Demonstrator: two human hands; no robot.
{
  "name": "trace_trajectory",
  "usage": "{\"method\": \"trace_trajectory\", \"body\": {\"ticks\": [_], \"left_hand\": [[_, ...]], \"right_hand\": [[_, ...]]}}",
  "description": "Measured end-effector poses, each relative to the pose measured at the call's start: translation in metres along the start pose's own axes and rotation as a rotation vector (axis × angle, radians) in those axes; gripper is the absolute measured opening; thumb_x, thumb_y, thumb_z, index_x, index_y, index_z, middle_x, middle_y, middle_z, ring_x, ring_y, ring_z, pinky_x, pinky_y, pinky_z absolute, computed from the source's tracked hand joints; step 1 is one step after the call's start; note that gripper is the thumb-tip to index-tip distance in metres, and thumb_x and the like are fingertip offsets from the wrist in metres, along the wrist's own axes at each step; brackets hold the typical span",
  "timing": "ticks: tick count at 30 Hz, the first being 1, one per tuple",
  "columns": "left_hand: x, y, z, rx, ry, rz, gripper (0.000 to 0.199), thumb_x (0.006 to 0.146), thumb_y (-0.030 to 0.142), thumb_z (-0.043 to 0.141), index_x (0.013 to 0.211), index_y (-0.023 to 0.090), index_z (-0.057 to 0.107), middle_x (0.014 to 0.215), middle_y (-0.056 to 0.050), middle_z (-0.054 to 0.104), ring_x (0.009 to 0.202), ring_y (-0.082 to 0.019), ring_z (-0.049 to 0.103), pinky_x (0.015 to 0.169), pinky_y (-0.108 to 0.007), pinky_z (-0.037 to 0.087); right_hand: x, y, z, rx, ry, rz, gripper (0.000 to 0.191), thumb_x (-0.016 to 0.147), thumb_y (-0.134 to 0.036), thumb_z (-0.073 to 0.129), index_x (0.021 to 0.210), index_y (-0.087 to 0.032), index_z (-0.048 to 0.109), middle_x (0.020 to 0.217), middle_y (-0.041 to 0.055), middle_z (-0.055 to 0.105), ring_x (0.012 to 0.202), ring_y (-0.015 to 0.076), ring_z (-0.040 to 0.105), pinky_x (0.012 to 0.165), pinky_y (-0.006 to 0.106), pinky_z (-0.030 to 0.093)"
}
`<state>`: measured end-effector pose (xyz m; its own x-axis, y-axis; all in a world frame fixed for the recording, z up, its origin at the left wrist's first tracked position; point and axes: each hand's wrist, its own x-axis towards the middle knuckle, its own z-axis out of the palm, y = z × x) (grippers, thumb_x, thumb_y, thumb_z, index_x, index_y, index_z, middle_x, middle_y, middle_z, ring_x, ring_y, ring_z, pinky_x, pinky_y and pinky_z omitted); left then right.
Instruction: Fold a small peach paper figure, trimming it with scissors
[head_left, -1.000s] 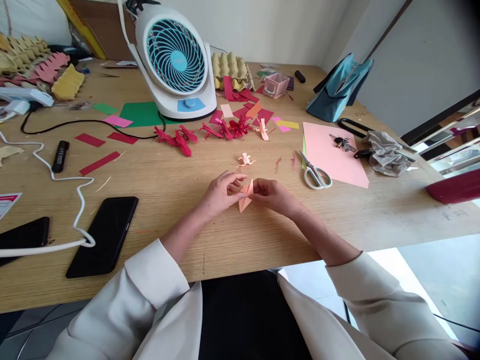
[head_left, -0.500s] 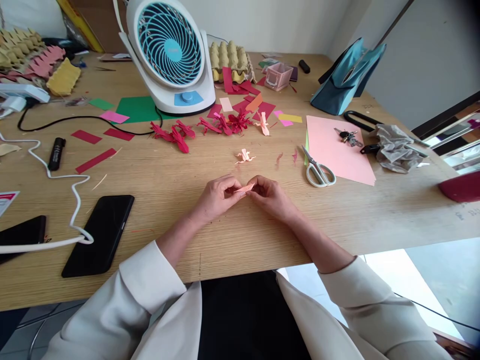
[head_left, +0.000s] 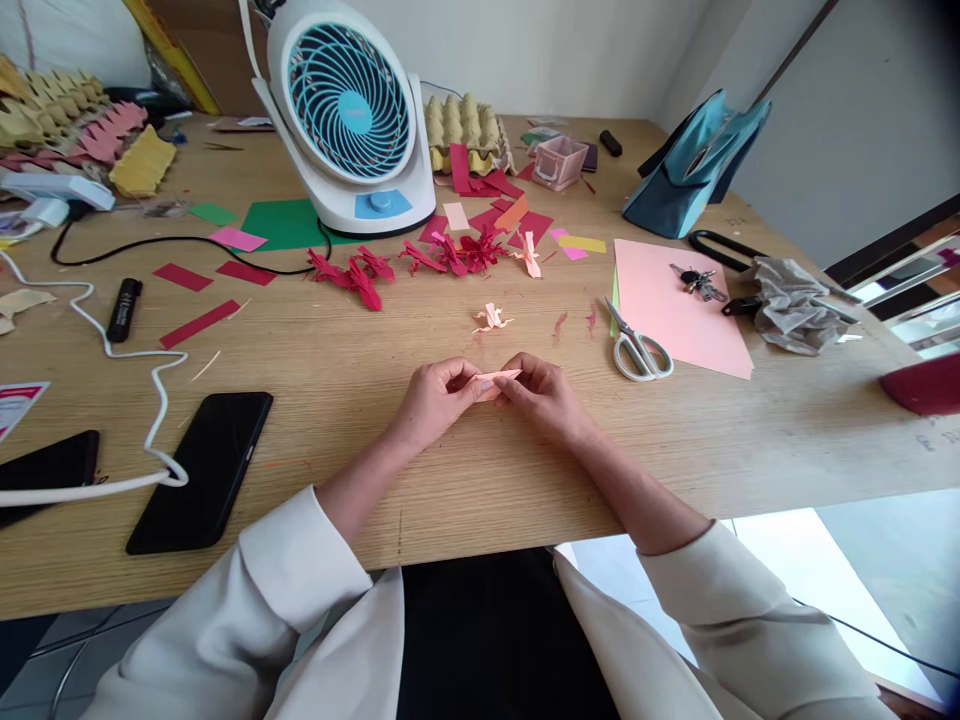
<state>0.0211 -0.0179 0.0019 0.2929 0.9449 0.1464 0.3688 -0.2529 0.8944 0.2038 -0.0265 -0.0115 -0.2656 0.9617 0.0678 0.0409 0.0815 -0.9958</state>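
Between both hands, just above the wooden table, is a small folded piece of pink paper. My left hand pinches its left end between thumb and fingers. At the other end, my right hand grips it the same way, its thumb over the paper. The fingers cover part of the folds. Just beyond the hands lies a small pale pink folded-paper figure. Another pale pink folded figure sits farther back, beside a row of crimson folded-paper figures.
White-handled scissors lie right of my hands, against pink paper sheets with keys on them. A phone and white cable are at left. A fan stands behind, near crimson paper strips.
The pink paper has turned between my fingers and now shows a longer, straighter top edge. Both hands stay in nearly the same place. The camera view has shifted slightly.
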Motion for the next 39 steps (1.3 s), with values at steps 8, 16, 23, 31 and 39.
{"method": "trace_trajectory", "body": {"ticks": [8, 16, 23, 31, 39], "left_hand": [[0.000, 0.003, -0.004, 0.071, -0.017, 0.094, 0.024, 0.087, 0.033, 0.057, 0.071, 0.016, 0.063, 0.062, 0.003, 0.055, 0.058, -0.009, 0.044, 0.057, -0.022, 0.034], [0.003, 0.000, -0.008, 0.126, -0.018, 0.087, 0.028, 0.087, 0.033, 0.053, 0.066, 0.016, 0.061, 0.057, 0.004, 0.047, 0.057, -0.010, 0.042, 0.056, -0.022, 0.032], [0.001, -0.003, -0.004, 0.021, -0.030, 0.013, 0.025, 0.087, 0.036, 0.056, 0.075, 0.015, 0.063, 0.067, 0.002, 0.058, 0.065, -0.011, 0.051, 0.061, -0.022, 0.038], [0.000, -0.005, 0.004, -0.030, -0.046, -0.070, 0.025, 0.077, 0.035, 0.071, 0.093, 0.017, 0.062, 0.077, 0.001, 0.065, 0.066, -0.011, 0.056, 0.060, -0.021, 0.041], [0.000, -0.006, -0.001, -0.065, -0.082, -0.057, 0.023, 0.084, 0.028, 0.060, 0.104, 0.019, 0.057, 0.073, 0.002, 0.063, 0.063, -0.011, 0.056, 0.058, -0.020, 0.040]], "right_hand": [[0.000, 0.004, 0.002, 0.034, -0.015, 0.033, 0.036, 0.080, -0.053, 0.068, 0.081, -0.020, 0.055, 0.069, 0.0003, 0.065, 0.064, 0.0158, 0.065, 0.060, 0.028, 0.048], [-0.001, 0.001, 0.003, 0.098, -0.050, 0.108, 0.039, 0.077, -0.056, 0.071, 0.079, -0.020, 0.053, 0.070, 0.0010, 0.067, 0.065, 0.0169, 0.068, 0.064, 0.030, 0.053], [-0.002, -0.001, -0.003, -0.044, -0.016, 0.054, 0.033, 0.083, -0.049, 0.067, 0.078, -0.018, 0.058, 0.060, -0.0017, 0.061, 0.056, 0.0116, 0.056, 0.056, 0.024, 0.042], [-0.002, 0.001, 0.000, 0.018, -0.006, 0.107, 0.035, 0.079, -0.050, 0.070, 0.080, -0.017, 0.058, 0.065, -0.0004, 0.063, 0.059, 0.0126, 0.059, 0.058, 0.025, 0.045], [-0.002, 0.002, -0.003, -0.024, 0.006, 0.114, 0.034, 0.080, -0.050, 0.068, 0.083, -0.017, 0.058, 0.069, -0.0010, 0.061, 0.058, 0.0115, 0.057, 0.056, 0.024, 0.043]]}}
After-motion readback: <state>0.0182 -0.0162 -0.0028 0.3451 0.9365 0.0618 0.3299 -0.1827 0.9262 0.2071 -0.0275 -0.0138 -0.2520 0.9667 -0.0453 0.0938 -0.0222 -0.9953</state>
